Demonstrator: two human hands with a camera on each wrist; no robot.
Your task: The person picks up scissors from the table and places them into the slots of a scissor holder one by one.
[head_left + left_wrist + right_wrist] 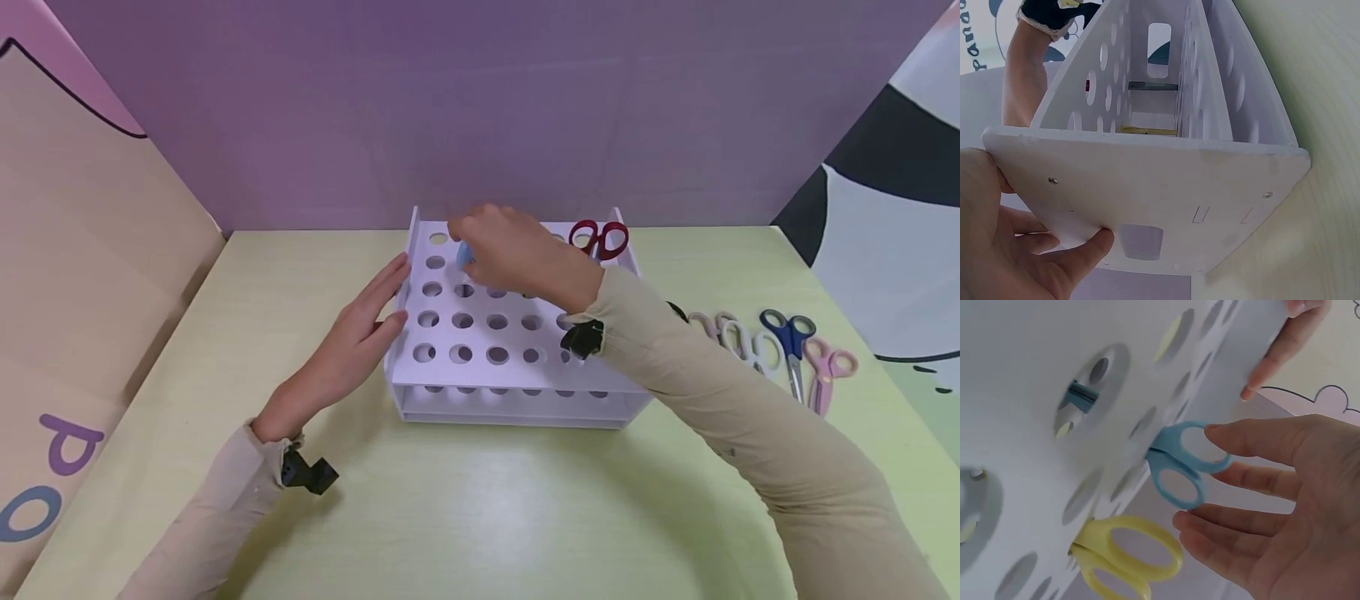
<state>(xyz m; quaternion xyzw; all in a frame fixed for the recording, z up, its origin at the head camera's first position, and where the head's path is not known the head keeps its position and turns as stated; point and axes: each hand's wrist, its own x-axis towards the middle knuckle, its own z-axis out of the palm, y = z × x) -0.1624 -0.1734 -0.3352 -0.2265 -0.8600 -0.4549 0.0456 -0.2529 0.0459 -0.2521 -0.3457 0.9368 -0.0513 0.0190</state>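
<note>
Head view, left hand: centre-left, fingers extended, thumb apart, touching the rack's side, probably steadying it.
White rack: centre, its holes keeping scissors handle-up.
Light blue scissors: upper centre, in a hole.
Right hand: fingers lightly pinching that handle, likely guiding it.
Yellow scissors: slotted; right wrist view, lower centre.
Red scissors: slotted, upper right of rack.
Dark blue scissors, pink scissors: loose on tabletop, right.

Walls: “panda”, “o”, “p” (or “d”)
</note>
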